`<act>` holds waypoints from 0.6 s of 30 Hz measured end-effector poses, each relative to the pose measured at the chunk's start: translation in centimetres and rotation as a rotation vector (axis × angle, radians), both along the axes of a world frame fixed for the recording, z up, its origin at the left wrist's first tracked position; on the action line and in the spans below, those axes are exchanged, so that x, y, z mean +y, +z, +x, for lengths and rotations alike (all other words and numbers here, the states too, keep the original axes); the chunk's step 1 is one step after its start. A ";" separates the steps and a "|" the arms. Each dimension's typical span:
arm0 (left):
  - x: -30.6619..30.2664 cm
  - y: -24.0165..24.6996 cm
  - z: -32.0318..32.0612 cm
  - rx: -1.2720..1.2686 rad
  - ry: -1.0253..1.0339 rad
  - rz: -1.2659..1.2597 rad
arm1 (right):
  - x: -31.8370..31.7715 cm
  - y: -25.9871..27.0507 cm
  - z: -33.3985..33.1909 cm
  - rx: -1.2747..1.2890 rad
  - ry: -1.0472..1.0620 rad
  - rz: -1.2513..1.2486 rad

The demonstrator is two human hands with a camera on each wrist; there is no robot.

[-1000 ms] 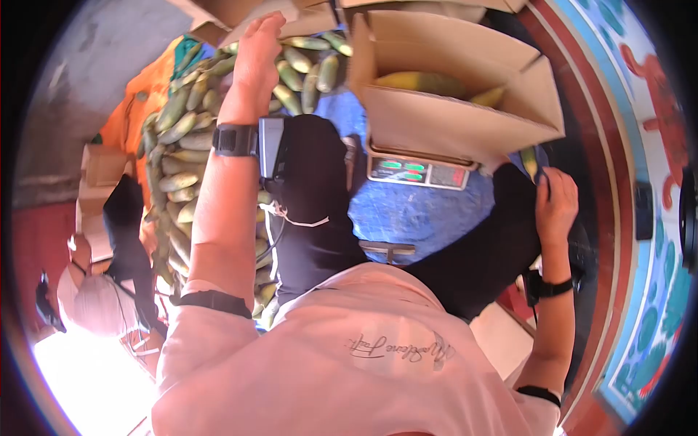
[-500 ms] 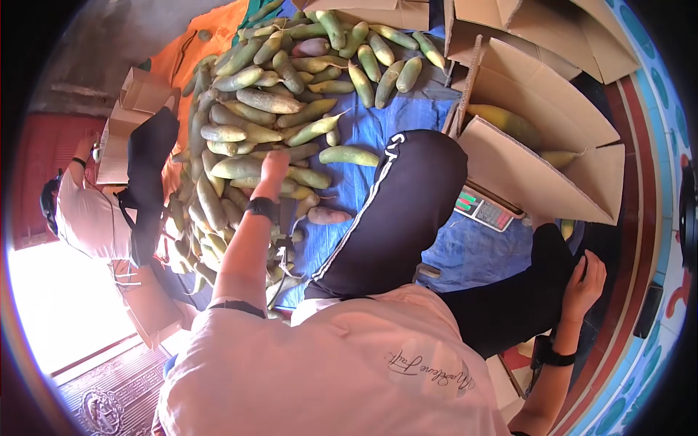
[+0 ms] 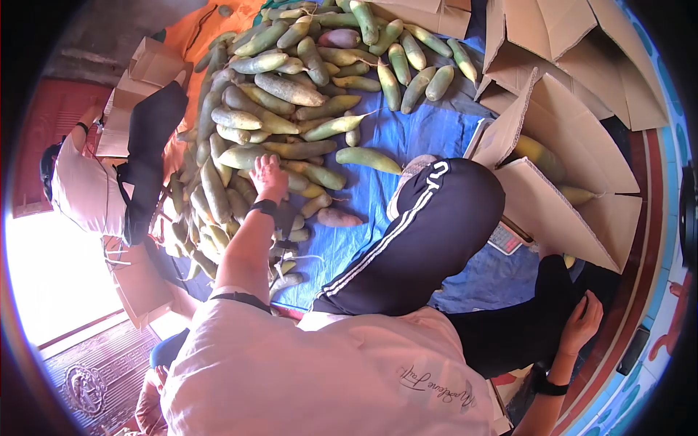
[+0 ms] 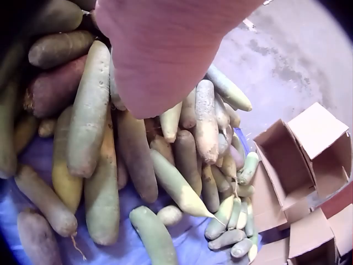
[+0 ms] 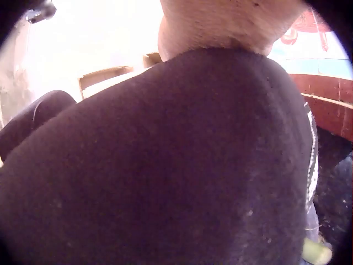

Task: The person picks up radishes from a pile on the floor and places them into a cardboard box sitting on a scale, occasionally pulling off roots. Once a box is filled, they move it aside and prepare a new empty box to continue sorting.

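My left hand (image 3: 269,178) reaches into a large pile of green radishes, its fingers spread over them at the near side of the pile. A pale green radish (image 3: 242,156) lies right by the fingertips. The left wrist view shows the heel of this hand (image 4: 160,61) above the pile, its fingers hidden; a long green radish (image 4: 89,110) and a reddish one (image 4: 58,88) lie beside it. My right hand (image 3: 582,323) rests on my bent right leg (image 3: 509,316), fingers loose. In the right wrist view, the dark trouser leg (image 5: 165,154) fills most of the picture.
An open carton (image 3: 567,218) holding large radishes (image 3: 539,158) stands on a scale (image 3: 504,240) beyond my knees. More open cartons (image 3: 560,43) stand behind. A blue tarp (image 3: 363,196) lies under the pile. Another person (image 3: 87,178) sits at the left.
The view has swung left toward the pile. My left hand has come down from its outstretched reach onto the radishes, and its fingers are now spread. The right hand stays on the leg.
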State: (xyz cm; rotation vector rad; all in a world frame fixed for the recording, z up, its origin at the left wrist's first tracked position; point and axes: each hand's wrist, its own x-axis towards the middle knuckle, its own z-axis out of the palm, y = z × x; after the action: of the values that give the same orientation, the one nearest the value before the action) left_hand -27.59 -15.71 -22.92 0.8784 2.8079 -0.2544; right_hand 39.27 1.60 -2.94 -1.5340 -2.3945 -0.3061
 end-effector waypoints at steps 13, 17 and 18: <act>1.0 -1.4 -5.0 0.249 -0.366 -0.336 | 0.4 0.6 -1.2 -0.057 -0.019 -0.056; 0.7 -2.3 -5.3 0.291 -0.428 -0.370 | 0.5 0.7 -1.8 -0.045 -0.048 -0.091; 0.7 -2.2 -5.0 0.268 -0.424 -0.374 | 0.6 0.8 -1.9 -0.042 -0.053 -0.084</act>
State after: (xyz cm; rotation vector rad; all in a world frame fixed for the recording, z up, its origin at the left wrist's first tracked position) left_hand -32.62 -15.03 -25.16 1.4142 2.6227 -0.9863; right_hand 37.41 2.16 -2.19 -1.6460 -2.4306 -0.2546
